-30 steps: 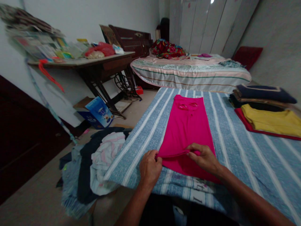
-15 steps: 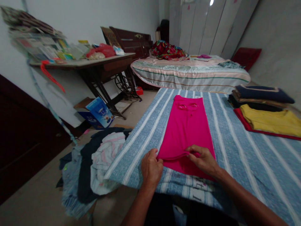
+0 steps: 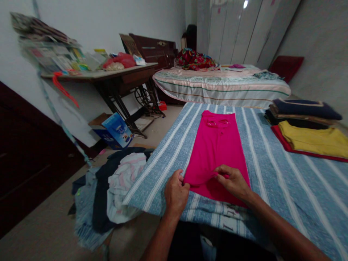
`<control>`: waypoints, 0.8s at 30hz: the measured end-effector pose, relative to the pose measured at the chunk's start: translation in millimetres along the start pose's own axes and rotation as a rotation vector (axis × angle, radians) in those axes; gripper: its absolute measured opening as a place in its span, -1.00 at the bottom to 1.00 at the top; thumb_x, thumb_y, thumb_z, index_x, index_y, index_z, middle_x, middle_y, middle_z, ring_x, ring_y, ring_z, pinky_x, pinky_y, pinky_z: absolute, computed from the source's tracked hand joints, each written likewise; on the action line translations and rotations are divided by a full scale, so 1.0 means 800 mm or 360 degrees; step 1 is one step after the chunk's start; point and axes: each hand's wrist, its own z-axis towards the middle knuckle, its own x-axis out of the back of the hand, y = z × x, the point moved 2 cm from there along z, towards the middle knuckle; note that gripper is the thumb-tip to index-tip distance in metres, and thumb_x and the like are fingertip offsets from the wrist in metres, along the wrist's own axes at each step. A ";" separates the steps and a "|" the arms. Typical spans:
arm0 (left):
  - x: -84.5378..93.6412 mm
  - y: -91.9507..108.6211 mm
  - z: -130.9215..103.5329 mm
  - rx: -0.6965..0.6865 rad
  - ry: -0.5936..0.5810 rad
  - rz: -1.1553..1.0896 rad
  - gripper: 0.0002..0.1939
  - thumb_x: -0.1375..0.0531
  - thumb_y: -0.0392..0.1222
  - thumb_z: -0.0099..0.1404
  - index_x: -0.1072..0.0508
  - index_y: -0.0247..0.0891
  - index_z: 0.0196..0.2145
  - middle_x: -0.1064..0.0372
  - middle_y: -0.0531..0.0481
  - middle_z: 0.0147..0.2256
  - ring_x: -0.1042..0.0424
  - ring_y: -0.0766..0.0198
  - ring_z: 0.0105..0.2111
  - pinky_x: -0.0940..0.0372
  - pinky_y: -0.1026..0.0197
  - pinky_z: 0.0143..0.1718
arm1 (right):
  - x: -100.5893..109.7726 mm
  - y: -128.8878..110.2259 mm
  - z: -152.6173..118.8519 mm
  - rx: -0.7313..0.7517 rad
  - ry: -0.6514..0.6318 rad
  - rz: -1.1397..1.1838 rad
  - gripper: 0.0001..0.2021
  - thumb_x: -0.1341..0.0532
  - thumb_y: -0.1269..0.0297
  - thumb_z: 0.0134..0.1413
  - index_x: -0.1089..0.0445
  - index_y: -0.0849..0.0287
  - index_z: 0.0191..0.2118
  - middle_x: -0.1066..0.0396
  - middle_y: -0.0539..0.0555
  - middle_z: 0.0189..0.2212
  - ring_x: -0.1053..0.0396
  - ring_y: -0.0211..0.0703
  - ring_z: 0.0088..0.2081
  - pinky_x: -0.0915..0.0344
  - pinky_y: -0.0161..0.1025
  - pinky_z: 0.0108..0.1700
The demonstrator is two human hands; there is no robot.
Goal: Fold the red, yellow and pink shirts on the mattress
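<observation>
A bright pink garment [image 3: 217,148], narrow and folded, lies lengthwise on a blue-and-white striped bed cover [image 3: 174,145]. Its far end shows an opening with small light marks inside and a small tag at the corner. At its near left corner, my left hand [image 3: 176,190] pinches the fabric between thumb and fingers. My right hand [image 3: 232,181] grips the upper layer near the middle of the close edge and holds it slightly raised. Beneath that lifted fold, the lower layer stays flat on the cover. I cannot tell the garment's exact kind.
Folded clothes, a yellow one [image 3: 312,139] and a dark blue one [image 3: 307,108] among them, lie at the right. Left of the bed, a clothes heap [image 3: 125,181] sits near a blue box [image 3: 116,130] and a sewing machine table [image 3: 130,74]. Another bed [image 3: 223,85] stands behind.
My right hand has raised the upper layer of the pink garment slightly. My left hand keeps its hold on the corner. The whole view has shifted a little.
</observation>
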 end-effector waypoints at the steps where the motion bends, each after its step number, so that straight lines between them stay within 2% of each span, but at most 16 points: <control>1: -0.001 -0.001 -0.001 -0.0022 0.0010 0.0009 -0.54 -0.15 -0.38 0.02 -0.37 -0.23 -0.06 -0.37 0.09 -0.40 -0.37 0.32 -0.39 -0.26 0.28 -0.30 | 0.000 -0.002 0.002 -0.0002 0.0014 0.0014 -0.84 -0.16 0.25 0.05 -0.41 0.18 -0.44 -0.36 -0.01 -0.53 -0.33 -0.18 -0.43 -0.24 -0.26 -0.35; 11: -0.002 -0.004 -0.005 -0.0133 0.0083 0.0035 -0.62 -0.13 -0.38 0.05 -0.42 -0.21 -0.13 -0.42 0.04 -0.35 -0.41 0.24 -0.29 -0.29 0.21 -0.24 | 0.008 -0.021 0.031 0.0084 0.0133 0.0092 -0.87 -0.18 0.24 -0.01 -0.38 0.16 -0.46 -0.33 -0.05 -0.57 -0.29 -0.24 -0.46 -0.22 -0.30 -0.35; 16: 0.000 -0.002 -0.005 -0.0158 0.0093 0.0051 -0.71 -0.11 -0.35 0.09 -0.44 -0.20 -0.20 -0.45 0.02 -0.30 -0.41 0.24 -0.29 -0.28 0.22 -0.23 | 0.008 -0.022 0.031 0.0081 0.0157 0.0091 -0.89 -0.17 0.26 -0.02 -0.39 0.15 -0.45 -0.34 -0.05 -0.56 -0.30 -0.24 -0.45 -0.24 -0.30 -0.34; 20: 0.003 0.007 -0.002 -0.0144 0.0070 0.0139 -0.83 -0.09 -0.33 0.15 -0.43 -0.18 -0.32 -0.44 0.04 -0.34 -0.40 0.25 -0.31 -0.25 0.22 -0.23 | 0.009 -0.025 0.028 0.0079 0.0165 0.0079 -0.90 -0.17 0.28 -0.04 -0.38 0.15 -0.47 -0.34 -0.06 -0.57 -0.30 -0.24 -0.46 -0.24 -0.31 -0.35; 24: 0.004 0.013 -0.001 -0.0152 0.0039 0.0300 -0.83 -0.10 -0.40 0.09 -0.40 -0.19 -0.37 -0.42 0.03 -0.38 -0.38 0.23 -0.32 -0.21 0.22 -0.24 | 0.011 -0.031 0.029 0.0112 0.0161 0.0041 -0.90 -0.15 0.31 -0.04 -0.39 0.16 -0.46 -0.36 -0.05 -0.56 -0.32 -0.24 -0.46 -0.25 -0.31 -0.35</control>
